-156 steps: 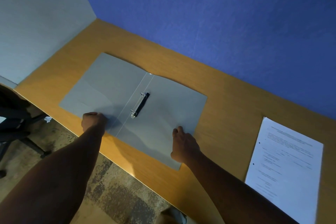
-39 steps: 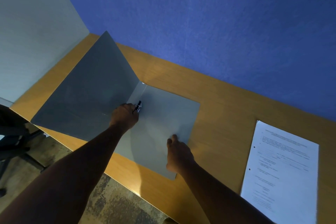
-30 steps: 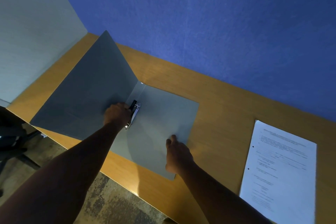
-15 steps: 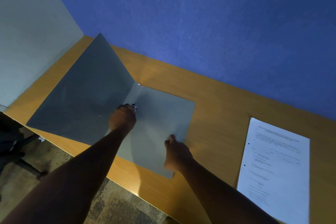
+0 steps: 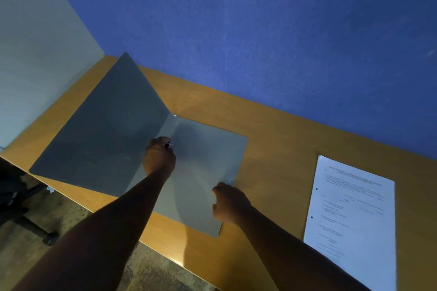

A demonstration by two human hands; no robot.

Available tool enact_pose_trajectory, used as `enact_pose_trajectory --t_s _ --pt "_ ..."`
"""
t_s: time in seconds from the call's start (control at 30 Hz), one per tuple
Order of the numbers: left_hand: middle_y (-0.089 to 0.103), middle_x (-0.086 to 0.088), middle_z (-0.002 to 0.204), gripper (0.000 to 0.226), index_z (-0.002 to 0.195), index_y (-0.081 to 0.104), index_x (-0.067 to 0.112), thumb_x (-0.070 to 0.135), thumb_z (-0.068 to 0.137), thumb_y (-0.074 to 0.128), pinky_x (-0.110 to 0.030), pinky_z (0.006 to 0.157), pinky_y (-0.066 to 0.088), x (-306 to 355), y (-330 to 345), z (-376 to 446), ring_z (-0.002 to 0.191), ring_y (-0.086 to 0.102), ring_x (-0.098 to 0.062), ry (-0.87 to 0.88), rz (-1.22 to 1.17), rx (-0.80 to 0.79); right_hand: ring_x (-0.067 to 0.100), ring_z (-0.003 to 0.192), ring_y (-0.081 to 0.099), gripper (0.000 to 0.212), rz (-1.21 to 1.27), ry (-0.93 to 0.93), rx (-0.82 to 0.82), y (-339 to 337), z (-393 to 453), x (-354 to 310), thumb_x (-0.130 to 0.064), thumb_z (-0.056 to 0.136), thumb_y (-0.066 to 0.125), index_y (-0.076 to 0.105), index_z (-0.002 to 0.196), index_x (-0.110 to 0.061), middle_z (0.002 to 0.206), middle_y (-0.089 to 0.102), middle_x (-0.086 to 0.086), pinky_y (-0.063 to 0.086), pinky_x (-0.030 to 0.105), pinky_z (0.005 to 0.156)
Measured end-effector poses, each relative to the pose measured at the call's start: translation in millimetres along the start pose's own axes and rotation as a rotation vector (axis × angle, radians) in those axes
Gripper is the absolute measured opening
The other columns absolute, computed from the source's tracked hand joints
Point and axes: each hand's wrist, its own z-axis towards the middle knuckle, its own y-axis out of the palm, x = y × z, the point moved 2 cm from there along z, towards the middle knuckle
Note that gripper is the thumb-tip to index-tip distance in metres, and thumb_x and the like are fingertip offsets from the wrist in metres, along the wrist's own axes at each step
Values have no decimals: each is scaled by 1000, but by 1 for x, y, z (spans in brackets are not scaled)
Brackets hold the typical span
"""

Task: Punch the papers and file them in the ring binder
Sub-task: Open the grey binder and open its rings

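the left hand (image 5: 159, 160) is gripping the ring mechanism (image 5: 170, 143) of the open ring binder (image 5: 201, 168) on the bench (image 5: 279, 149), the right hand (image 5: 230, 203) is pressing its cover, and the punched papers (image 5: 352, 215) are lying unfiled nearby.

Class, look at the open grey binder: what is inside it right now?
Inside the binder: only its ring clip, mostly covered by the left hand. No sheets show; the papers lie apart on the desk.

**No legible text**

Printed lines on the top sheet of the papers (image 5: 354, 215), lying on the bench (image 5: 279, 156), but too small and blurred to read. No label, brand, number or sign readable elsewhere.
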Motion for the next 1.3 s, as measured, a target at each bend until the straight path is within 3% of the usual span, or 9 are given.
enact_pose_trajectory --t_s 0.1,0.33,0.53,0.67,0.8,1.0,1.17,1.3 --pt "63 -10 122 23 114 70 15 18 92 66 -30 87 45 -7 -5 15 110 62 -32 0 -2 -56 30 112 58 37 2 31 55 -5 11 -8 -19 89 56 55 124 -8 122 53 9 51 39 92" --pt "70 -9 112 28 108 74 21 40 87 70 -34 84 52 -13 -8 29 103 66 -33 101 146 -94 31 115 56 41 139 14 129 -17 56 -32 -18 89 56 52 128 -7 125 50 12 49 39 94" --pt "71 -19 106 20 100 76 7 18 90 63 -40 84 53 -15 -8 42 101 66 -38 124 176 -140 32 124 48 57 262 -32 116 -21 98 -50 -15 90 55 39 144 -14 133 44 16 42 36 102" --pt "75 -13 100 16 99 78 17 16 89 65 -34 81 53 -26 -11 50 96 71 -32 114 157 -140 31 123 47 64 364 -25 87 -20 118 -63 -14 90 54 33 150 -19 130 46 17 38 31 100" --pt "77 -7 93 14 97 78 24 19 88 69 -31 78 55 -27 -12 57 91 72 -27 136 143 -184 28 119 51 69 478 22 61 -25 137 -68 -10 87 53 32 150 -28 129 48 15 37 21 88" --pt "76 -7 92 13 98 77 22 20 91 66 -26 72 48 -28 -9 60 90 71 -29 203 191 -185 32 128 43 71 486 82 3 -20 155 -76 -14 87 52 27 152 -32 136 42 14 37 34 107" --pt "76 -8 89 12 93 76 20 19 90 65 -31 71 51 -31 -6 60 87 71 -31 237 200 -166 34 131 37 75 430 112 -38 -19 166 -79 -21 88 55 20 153 -34 140 37 14 36 35 105" --pt "76 -8 90 12 94 77 18 16 88 66 -29 72 50 -34 -3 60 88 71 -31 222 142 -165 34 132 40 73 447 123 -36 -21 169 -77 -23 85 57 26 149 -39 138 39 13 41 37 105"
